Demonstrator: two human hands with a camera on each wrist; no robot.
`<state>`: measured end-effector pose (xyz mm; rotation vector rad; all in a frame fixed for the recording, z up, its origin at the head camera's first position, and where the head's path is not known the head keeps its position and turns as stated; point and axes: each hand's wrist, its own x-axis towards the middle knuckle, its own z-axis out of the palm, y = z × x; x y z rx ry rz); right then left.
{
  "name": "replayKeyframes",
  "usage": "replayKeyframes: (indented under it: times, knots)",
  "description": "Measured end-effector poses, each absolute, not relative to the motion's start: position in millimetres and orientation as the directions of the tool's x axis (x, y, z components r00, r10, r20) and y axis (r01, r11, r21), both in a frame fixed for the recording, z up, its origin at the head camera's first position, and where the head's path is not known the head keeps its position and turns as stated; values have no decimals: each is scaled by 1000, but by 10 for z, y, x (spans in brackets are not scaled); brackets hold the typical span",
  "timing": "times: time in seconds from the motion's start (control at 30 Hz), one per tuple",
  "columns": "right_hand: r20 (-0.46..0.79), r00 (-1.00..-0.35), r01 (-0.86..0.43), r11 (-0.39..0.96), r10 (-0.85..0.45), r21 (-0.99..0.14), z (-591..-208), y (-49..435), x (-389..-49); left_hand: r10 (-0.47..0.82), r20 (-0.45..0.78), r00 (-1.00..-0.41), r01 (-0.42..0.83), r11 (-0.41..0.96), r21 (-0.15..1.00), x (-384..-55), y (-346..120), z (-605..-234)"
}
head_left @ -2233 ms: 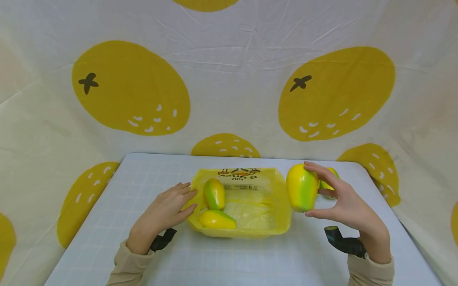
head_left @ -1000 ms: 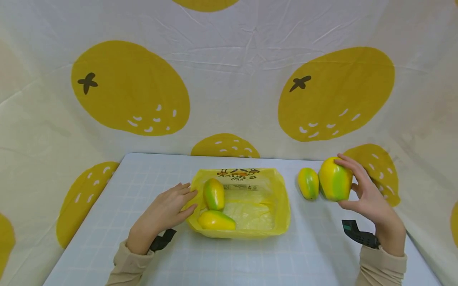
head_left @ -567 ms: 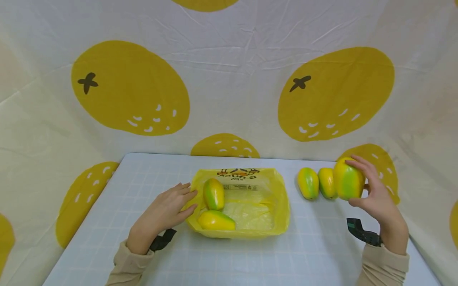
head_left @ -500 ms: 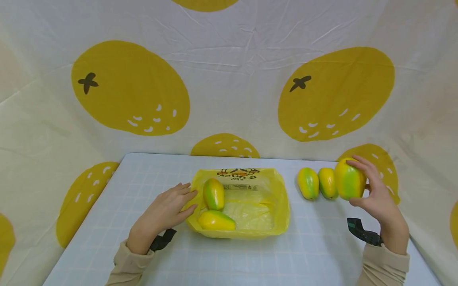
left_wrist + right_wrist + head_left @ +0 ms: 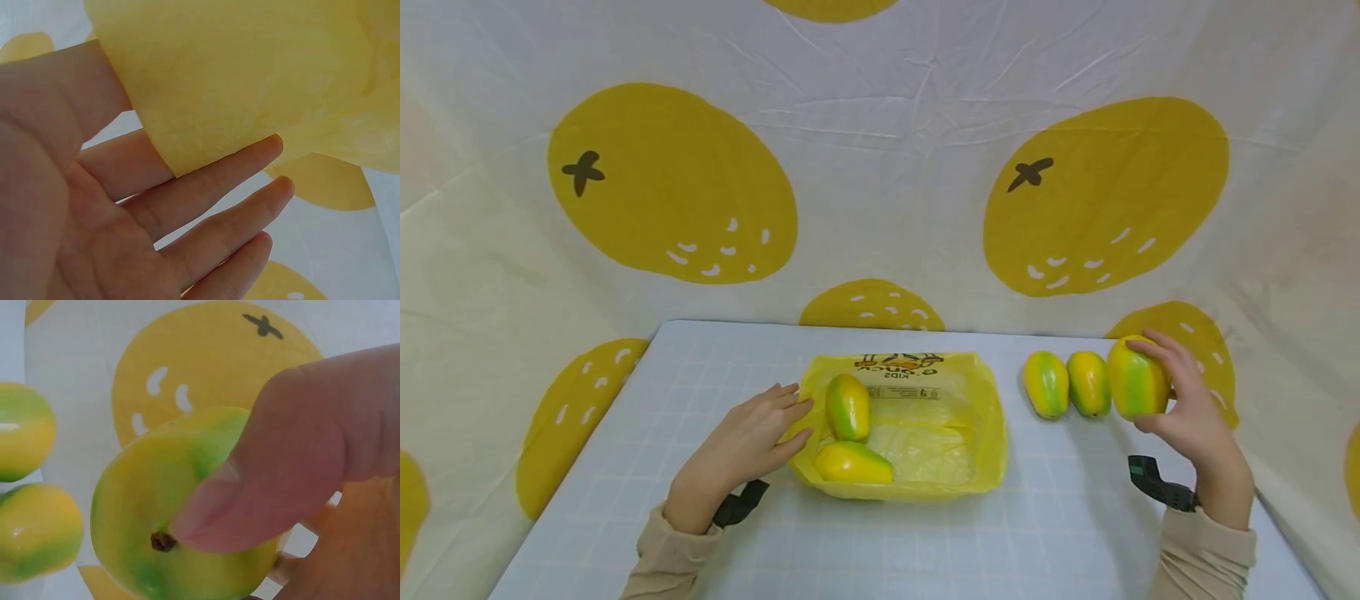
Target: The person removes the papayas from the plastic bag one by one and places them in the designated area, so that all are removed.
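My right hand (image 5: 1193,406) holds a yellow-green mango (image 5: 1131,379) between thumb and fingers at the far right of the table. In the right wrist view the thumb presses beside the brown stem end of this mango (image 5: 144,500). Immediately left of it, two mangoes (image 5: 1088,384) lie side by side. My left hand (image 5: 745,437) is at the left edge of an opened yellow plastic bag (image 5: 925,437), its fingers extended. In the left wrist view the bag's film (image 5: 219,81) overlaps part of those fingers. Inside the bag lie an upper mango (image 5: 848,407) and a lower mango (image 5: 854,462).
A pale checked cloth covers the table (image 5: 880,550). Behind it stands a white curtain (image 5: 887,167) printed with large yellow fruit. A dark wrist strap mount (image 5: 1159,485) sticks out from under my right hand, and another (image 5: 741,502) from my left.
My right hand has carried its mango from beside the bag to the far right, past the two mangoes, and slightly lower lately. The left hand and bag have stayed nearly still.
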<state>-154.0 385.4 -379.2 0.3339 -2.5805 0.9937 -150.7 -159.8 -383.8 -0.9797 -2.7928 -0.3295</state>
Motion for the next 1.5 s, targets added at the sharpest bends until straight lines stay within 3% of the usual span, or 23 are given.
replayKeyframes:
  times: [0.47,0.67,1.2,1.5]
  knots:
    - [438,-898,-332,724,-46,-605,-4015,4085,-1715,596,222,-772,632,758,160,-1506,-1591,-3830]
    - [370,-929,-250,737,-1,-627,-4013,4290,-1816,594,219,-774,629,760,161,-1512,-1591,-3847]
    - [142,-985,-166,754,-97,-635,-4135,4592,-2077,587,210,-782,620,768,164,-1527,-1598,-3859]
    - [119,-981,-192,757,-150,-625,-4365,4638,-2198,587,208,-783,619,767,168,-1518,-1596,-3850]
